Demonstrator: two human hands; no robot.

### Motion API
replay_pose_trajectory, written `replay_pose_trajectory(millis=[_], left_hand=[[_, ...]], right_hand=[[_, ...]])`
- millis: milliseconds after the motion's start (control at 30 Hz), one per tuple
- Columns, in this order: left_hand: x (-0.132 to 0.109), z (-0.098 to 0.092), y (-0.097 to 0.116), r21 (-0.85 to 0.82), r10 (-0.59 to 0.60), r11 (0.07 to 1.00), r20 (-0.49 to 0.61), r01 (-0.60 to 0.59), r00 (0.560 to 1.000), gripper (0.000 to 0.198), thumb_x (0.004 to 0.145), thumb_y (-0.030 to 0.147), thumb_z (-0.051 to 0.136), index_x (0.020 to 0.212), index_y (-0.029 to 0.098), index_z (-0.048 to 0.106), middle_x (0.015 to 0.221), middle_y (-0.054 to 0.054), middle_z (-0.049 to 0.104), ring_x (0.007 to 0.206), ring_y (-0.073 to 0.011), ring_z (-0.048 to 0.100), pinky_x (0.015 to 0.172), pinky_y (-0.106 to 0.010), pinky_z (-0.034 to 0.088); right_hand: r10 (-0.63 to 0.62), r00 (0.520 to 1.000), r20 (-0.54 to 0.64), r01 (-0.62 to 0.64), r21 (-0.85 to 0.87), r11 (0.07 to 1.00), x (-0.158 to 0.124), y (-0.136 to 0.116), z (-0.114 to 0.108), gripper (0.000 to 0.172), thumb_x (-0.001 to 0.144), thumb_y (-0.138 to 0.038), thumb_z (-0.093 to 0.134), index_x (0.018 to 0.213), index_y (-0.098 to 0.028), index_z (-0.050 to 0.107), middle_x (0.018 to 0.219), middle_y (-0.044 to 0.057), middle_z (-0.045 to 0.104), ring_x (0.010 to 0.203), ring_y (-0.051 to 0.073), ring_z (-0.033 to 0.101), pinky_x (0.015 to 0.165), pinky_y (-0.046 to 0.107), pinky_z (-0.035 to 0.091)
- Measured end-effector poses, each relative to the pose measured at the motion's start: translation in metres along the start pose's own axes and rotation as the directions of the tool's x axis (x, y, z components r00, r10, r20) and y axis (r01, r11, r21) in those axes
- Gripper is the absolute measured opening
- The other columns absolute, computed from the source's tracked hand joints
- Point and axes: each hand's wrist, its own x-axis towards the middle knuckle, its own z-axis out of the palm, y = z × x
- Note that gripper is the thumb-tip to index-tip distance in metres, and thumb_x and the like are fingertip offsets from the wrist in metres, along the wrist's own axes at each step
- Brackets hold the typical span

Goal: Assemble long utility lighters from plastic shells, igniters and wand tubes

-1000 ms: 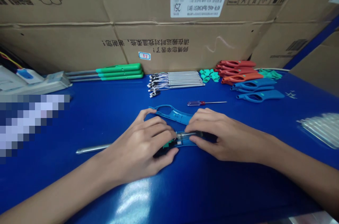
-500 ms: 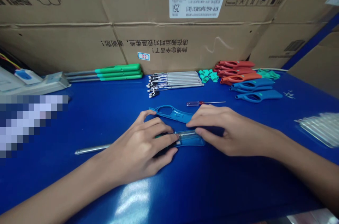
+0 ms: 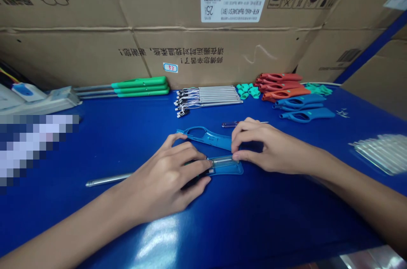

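My left hand (image 3: 173, 175) is closed over a blue handle half-shell (image 3: 237, 170) lying on the table, its fingers pressing on the parts inside. A clear tube (image 3: 225, 160) rests in the right part of this shell. From under my left wrist a metal rod (image 3: 108, 179) sticks out to the left. My right hand (image 3: 259, 141) has its fingers bent together, with the thumb at the tube's right end; what lies between the fingertips is hidden. Just behind, a second blue half-shell (image 3: 216, 139) with an oval opening touches my left index finger, its right end partly behind my right fingers.
A screwdriver (image 3: 229, 124) lies behind my right hand. Farther back are green long-nosed lighters (image 3: 141, 85), metal rods with wires (image 3: 219, 95), teal caps (image 3: 248, 91), and red and blue shells (image 3: 313, 115). Clear tubes (image 3: 383, 154) lie at right, a power strip (image 3: 65, 98) at left.
My right hand has shifted slightly up, its fingers curling more and now covering part of the screwdriver. My left hand keeps its place on the shell. The view has moved a little.
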Motion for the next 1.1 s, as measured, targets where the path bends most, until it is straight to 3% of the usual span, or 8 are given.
replay_pose_trajectory(millis=[200,400,533,833,1100], left_hand=[[-0.0010,-0.0008,0.0000,-0.015,-0.031,0.999,0.022,0.031,0.999,0.021,0.093,0.021,0.058,0.111,0.014,0.068,0.088,-0.007,0.070,0.081,-0.0192,0.067,0.101,-0.049,0.040],[-0.0004,0.0000,-0.0015,-0.016,-0.046,0.999,0.045,0.047,0.998,0.025,0.093,0.022,0.059,0.116,0.014,0.067,0.088,-0.007,0.069,0.082,-0.0196,0.066,0.101,-0.048,0.040],[0.0005,-0.0006,-0.0019,-0.033,-0.042,0.998,0.056,0.044,0.998,0.020,0.093,0.022,0.059,0.108,0.015,0.069,0.090,-0.006,0.069,0.083,-0.0192,0.067,0.101,-0.047,0.039],[-0.0002,-0.0007,-0.0022,-0.022,-0.040,0.999,0.046,0.041,0.998,0.017,0.093,0.023,0.059,0.106,0.018,0.069,0.094,-0.004,0.070,0.086,-0.0183,0.067,0.104,-0.047,0.036],[-0.0036,0.0022,-0.0065,0.035,0.012,0.999,0.035,-0.013,0.999,0.022,0.094,0.023,0.057,0.114,0.022,0.065,0.099,-0.002,0.069,0.088,-0.0167,0.066,0.104,-0.046,0.035]], right_hand=[[0.021,1.000,-0.004,-0.021,0.039,0.999,0.0027,0.0003,0.0031,0.016,0.088,-0.027,0.069,0.074,-0.020,0.068,0.088,0.002,0.065,0.091,0.019,0.053,0.090,0.038,0.033],[0.034,0.999,0.007,-0.034,-0.022,0.999,0.0035,-0.0007,0.0055,0.015,0.089,-0.027,0.067,0.076,-0.020,0.066,0.090,0.003,0.065,0.093,0.021,0.050,0.087,0.038,0.030],[0.042,0.999,0.020,-0.040,-0.056,0.998,0.0038,-0.0025,0.0055,0.015,0.090,-0.026,0.065,0.077,-0.019,0.064,0.090,0.003,0.065,0.092,0.022,0.048,0.086,0.039,0.030],[0.034,0.998,0.047,-0.034,0.000,0.999,0.0006,-0.0041,0.0016,0.016,0.092,-0.029,0.063,0.079,-0.020,0.065,0.087,0.002,0.065,0.091,0.020,0.053,0.100,0.044,0.030],[0.031,0.997,0.074,-0.029,-0.030,0.999,0.0013,-0.0087,-0.0018,0.015,0.093,-0.024,0.060,0.080,-0.018,0.065,0.089,0.003,0.065,0.094,0.020,0.056,0.102,0.043,0.033]])
